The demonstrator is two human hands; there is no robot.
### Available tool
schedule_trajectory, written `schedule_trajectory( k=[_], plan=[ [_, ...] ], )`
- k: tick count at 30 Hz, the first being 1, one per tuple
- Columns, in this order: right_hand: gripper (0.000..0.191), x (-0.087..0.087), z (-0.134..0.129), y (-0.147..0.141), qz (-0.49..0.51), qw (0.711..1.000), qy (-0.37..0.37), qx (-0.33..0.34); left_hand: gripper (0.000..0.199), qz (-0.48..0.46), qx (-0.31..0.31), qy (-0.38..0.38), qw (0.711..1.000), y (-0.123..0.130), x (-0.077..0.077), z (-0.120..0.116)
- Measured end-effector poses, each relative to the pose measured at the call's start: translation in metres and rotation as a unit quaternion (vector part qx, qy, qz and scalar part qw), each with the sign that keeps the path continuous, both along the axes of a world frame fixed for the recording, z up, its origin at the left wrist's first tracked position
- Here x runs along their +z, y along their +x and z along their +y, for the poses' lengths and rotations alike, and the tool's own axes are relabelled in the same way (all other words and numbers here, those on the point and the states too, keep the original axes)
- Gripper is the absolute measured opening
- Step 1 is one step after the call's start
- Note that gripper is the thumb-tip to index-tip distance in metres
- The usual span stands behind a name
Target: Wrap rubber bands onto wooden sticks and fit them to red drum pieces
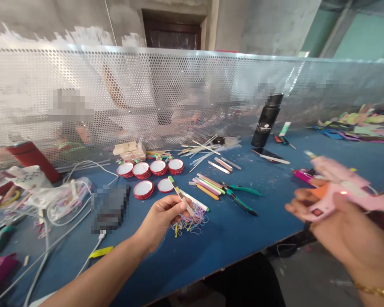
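Between thumb and fingers, my left hand (167, 214) pinches a thin flat stick (176, 189) with a green tip, tilted up and leftward. Just under that hand lies a tangle of pastel elastic loops (196, 219) on the blue table. Off to the right, my right hand (336, 226) grips a pink hot glue gun (334, 179) by its handle, nozzle pointing left and away; a small light glows on it. Beyond my left hand are red-rimmed round lids with white insides (143, 189), some stacked. Coloured glue sticks (208, 186) and green-handled pliers (240, 198) lie between my hands.
A black bottle (267, 121) stands at the back near a phone (269, 156). A perforated metal screen (166, 94) runs along the far edge. At left are a dark phone on a cable (111, 209), a red bottle (34, 160) and a plastic bag (67, 196).
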State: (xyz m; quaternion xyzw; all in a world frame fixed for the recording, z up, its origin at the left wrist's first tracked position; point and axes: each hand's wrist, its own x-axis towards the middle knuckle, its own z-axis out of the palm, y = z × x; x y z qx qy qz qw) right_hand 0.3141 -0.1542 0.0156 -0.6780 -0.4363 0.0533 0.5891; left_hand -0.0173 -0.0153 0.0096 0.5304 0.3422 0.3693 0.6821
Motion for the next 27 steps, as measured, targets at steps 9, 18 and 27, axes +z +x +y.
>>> schedule_trajectory(
  k=[9,18,27],
  plan=[
    [0.043,-0.034,0.027,-0.152,0.431,0.874,0.023,0.225,0.03,-0.011,-0.021,0.009,1.0,0.003,0.004,-0.004],
    [0.049,-0.023,0.043,-0.185,0.375,0.899,-0.024,0.227,0.032,-0.023,-0.023,0.003,0.999,0.003,0.008,-0.009],
    [0.037,-0.024,0.044,-0.19,0.375,0.895,-0.042,0.238,0.036,-0.045,-0.016,-0.011,0.999,0.0,0.007,-0.004]
  ],
)
